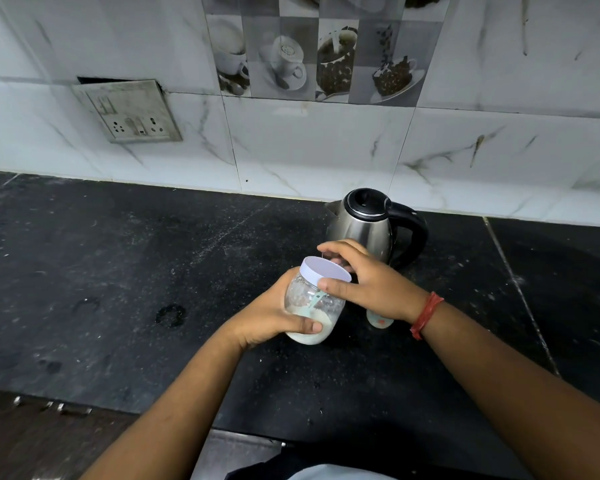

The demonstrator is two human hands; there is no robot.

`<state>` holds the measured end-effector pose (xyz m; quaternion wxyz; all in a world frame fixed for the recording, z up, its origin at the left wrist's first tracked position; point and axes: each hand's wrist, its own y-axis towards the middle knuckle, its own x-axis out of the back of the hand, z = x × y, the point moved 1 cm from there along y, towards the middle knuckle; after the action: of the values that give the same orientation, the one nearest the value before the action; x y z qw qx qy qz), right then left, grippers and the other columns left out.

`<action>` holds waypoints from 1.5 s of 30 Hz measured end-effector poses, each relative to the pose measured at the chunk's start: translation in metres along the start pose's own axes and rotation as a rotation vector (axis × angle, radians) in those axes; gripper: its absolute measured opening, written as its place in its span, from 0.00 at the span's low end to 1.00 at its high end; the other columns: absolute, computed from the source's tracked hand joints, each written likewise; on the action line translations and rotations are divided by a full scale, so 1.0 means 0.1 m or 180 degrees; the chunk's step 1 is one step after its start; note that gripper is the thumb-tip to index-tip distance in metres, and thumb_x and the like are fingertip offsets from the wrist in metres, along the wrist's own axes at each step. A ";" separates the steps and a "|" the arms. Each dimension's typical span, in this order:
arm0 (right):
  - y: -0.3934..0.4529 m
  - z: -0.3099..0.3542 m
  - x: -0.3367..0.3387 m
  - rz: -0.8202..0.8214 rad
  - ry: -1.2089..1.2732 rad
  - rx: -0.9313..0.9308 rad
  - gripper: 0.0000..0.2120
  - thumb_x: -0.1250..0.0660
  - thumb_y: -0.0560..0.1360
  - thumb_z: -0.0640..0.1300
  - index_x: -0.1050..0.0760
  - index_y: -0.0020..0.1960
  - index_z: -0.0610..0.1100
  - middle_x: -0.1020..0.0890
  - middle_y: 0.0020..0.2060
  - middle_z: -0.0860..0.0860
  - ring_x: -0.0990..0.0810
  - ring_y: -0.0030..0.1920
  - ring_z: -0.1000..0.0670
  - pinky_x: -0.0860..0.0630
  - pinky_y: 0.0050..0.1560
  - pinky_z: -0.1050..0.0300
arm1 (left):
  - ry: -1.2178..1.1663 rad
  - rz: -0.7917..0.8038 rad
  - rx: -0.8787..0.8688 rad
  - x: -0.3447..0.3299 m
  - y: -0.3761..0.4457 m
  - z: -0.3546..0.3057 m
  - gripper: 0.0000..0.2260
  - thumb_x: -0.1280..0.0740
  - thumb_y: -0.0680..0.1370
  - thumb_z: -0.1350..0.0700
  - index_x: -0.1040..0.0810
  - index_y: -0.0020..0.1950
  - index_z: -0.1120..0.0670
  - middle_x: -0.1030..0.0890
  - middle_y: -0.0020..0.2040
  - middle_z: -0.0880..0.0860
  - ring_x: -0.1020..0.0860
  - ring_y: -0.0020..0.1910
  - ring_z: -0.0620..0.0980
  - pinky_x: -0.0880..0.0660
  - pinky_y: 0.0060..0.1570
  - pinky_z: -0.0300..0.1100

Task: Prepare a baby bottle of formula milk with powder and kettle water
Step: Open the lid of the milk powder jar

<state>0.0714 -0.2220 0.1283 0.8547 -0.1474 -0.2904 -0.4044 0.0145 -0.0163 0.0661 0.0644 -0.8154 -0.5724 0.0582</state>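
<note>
Dark desk (125, 271): left hand (274, 317) grips tilted jar (310, 306); right hand (368, 282) grips lid (324, 269), directly atop.

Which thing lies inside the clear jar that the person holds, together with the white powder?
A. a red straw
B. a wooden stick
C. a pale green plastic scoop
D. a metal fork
C: through the wall of the clear round jar with the white lid, held by the left hand, a pale green plastic scoop shows above the white powder.
</note>
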 end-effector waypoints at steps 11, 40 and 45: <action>-0.03 -0.10 -0.18 -0.0145 0.1240 -0.0052 0.34 0.27 0.67 0.49 0.35 0.71 0.62 0.27 0.71 0.51 0.29 0.72 0.57 0.30 0.72 0.53 | 0.0035 0.0038 0.0073 0.03 0.05 0.08 0.45 0.18 0.66 0.58 0.37 0.79 0.53 0.24 0.70 0.61 0.23 0.69 0.59 0.25 0.69 0.55; 0.09 -0.11 -0.16 -0.0544 0.1114 -0.0085 0.35 0.23 0.72 0.48 0.35 0.74 0.51 0.22 0.59 0.51 0.21 0.55 0.61 0.23 0.61 0.59 | 0.0061 -0.0017 0.0022 0.09 0.12 -0.01 0.46 0.19 0.65 0.57 0.37 0.78 0.52 0.23 0.71 0.59 0.22 0.69 0.55 0.23 0.64 0.48; 0.08 -0.07 -0.12 -0.0802 0.1711 -0.0125 0.27 0.30 0.73 0.47 0.31 0.70 0.50 0.20 0.59 0.51 0.20 0.58 0.58 0.22 0.59 0.59 | 0.0140 -0.0085 -0.0016 0.11 0.11 0.02 0.46 0.18 0.64 0.56 0.36 0.78 0.50 0.23 0.71 0.56 0.23 0.70 0.54 0.25 0.68 0.48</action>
<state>0.0744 -0.2134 0.1154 0.8410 -0.0144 -0.0617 -0.5373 0.0282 -0.0097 0.0615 0.0757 -0.8089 -0.5818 0.0379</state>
